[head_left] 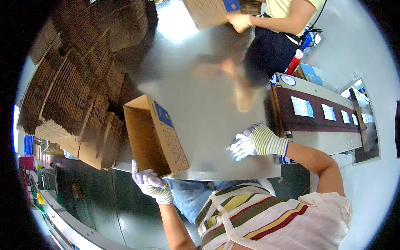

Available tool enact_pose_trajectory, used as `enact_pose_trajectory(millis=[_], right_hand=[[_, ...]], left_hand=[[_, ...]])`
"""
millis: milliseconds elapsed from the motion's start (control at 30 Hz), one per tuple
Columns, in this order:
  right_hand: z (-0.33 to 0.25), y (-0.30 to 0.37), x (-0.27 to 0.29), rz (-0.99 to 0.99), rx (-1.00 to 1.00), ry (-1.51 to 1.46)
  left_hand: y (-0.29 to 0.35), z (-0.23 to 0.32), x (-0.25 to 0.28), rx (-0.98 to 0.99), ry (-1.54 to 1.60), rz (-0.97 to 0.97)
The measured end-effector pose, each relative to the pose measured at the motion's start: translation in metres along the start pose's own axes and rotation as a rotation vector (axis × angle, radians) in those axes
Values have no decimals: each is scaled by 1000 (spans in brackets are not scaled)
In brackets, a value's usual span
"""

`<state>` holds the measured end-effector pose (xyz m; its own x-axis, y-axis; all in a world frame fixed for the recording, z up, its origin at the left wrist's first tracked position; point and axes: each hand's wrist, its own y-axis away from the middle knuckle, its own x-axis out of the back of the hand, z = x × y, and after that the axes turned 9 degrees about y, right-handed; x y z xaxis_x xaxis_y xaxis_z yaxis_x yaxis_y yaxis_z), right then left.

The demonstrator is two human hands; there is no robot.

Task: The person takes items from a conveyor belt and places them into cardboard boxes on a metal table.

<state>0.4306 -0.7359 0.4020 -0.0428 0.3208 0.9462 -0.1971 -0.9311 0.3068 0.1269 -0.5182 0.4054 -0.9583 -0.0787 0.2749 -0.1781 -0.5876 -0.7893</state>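
Note:
An open cardboard box (171, 143) lies on its side on the metal table (200, 137), left of centre, with its opening facing left and no contents that I can make out. My left hand (152, 185), in a striped glove with purple fingertips, grips the box's near edge, one finger stretched up along it. Farther right, my right hand (266, 139) wears a matching glove and is closed around a bunch of white-and-blue packets (243, 148), held above the table near its right side. The number of packets cannot be told.
Tall stacks of flattened cardboard boxes (68, 91) fill the left side. To the right, a dark conveyor belt (287, 104) carries several white-and-blue packets (302, 107) in a row. Across the table a co-worker (271, 54) in a yellow top holds another cardboard box (208, 12).

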Motion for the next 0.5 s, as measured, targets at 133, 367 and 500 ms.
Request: enact_pose_trajectory(millis=[133,367,500], right_hand=[[-15,-5,-26,272,193,-959],[-35,-62,-4,677,179,-1165],[-72,-72,93,847,123,-1163]], left_hand=[[1,-2,-1,-39,3,-82],[-14,25,-14,-219,-159,-414],[-16,39,-28,-265,-217,-463]])
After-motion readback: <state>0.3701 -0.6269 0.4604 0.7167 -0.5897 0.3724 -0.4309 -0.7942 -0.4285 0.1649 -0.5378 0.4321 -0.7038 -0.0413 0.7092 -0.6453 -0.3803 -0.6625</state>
